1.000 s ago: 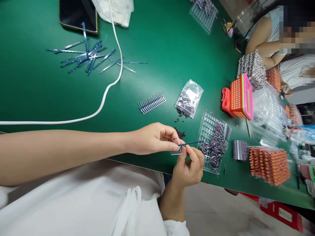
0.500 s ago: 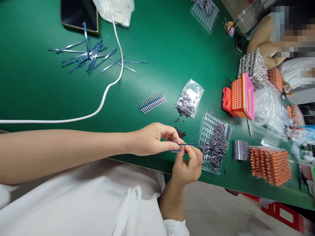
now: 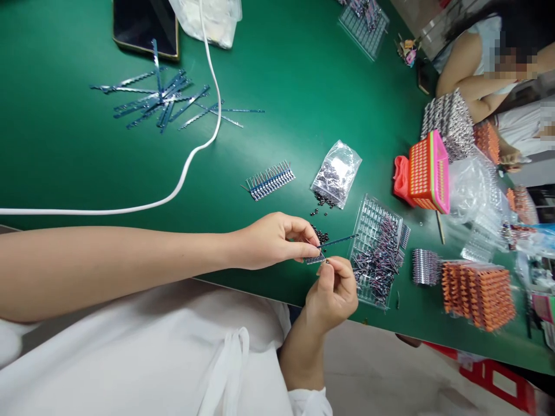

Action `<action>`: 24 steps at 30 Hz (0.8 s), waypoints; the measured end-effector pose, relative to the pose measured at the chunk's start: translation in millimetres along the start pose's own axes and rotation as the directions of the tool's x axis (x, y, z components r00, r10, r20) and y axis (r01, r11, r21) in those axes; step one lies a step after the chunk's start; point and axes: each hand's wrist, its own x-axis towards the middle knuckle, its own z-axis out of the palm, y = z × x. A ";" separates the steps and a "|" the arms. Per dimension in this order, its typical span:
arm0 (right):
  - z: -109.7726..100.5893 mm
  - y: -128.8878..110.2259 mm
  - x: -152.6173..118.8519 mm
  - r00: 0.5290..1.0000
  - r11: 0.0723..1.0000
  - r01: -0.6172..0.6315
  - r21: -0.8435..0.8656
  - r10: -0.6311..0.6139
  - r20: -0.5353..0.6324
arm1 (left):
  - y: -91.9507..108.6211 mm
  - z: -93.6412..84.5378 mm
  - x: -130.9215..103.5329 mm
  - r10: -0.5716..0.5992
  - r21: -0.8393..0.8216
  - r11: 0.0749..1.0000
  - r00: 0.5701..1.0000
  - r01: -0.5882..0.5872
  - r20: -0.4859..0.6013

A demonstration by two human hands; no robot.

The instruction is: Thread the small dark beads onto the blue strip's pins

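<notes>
My left hand [image 3: 277,242] pinches a narrow blue metal strip [image 3: 340,240] between thumb and fingertips; the strip points right, and a short row of small silvery pieces [image 3: 314,260] hangs below the fingers. Just below it, my right hand [image 3: 333,292] is closed in a pinch on a tiny dark bead [image 3: 328,262] close to the silvery row. Whether bead and row touch, I cannot tell. Behind my left fingertips lies a small pile of dark beads [image 3: 319,235], partly hidden. A clear plastic bag of beads [image 3: 337,170] lies beyond, with several spilled at its mouth.
A clear tray [image 3: 362,222] with many thin wired pieces [image 3: 379,266] lies right of my hands. A finished-looking row of pieces [image 3: 271,181], loose blue strips [image 3: 162,99], a white cable [image 3: 184,173] and a phone [image 3: 146,26] lie leftward. Orange stacks [image 3: 477,294], a basket [image 3: 425,173] and a co-worker [image 3: 466,75] are right.
My right hand has drawn slightly down and away from the strip, and a bead now shows at its fingertips. The strip's free end has tilted upward.
</notes>
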 end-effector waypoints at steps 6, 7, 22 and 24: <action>0.2 0.8 0.4 1.000 1.000 -0.001 0.031 0.001 0.014 | -0.3 0.8 -0.7 0.001 0.016 1.000 1.000 -0.001 -0.015; 0.3 0.9 0.5 1.000 1.000 0.000 0.028 0.000 0.014 | -0.8 0.6 -0.8 0.002 0.032 0.999 1.000 -0.002 -0.016; -0.7 1.5 0.5 0.999 0.999 -0.006 0.035 0.005 0.037 | -0.6 -0.7 -2.1 0.007 0.110 0.994 1.000 -0.005 -0.016; -0.9 0.7 1.5 0.998 0.999 -0.009 0.032 0.007 0.061 | 0.1 -0.8 -2.0 0.008 0.121 0.993 1.000 -0.006 -0.017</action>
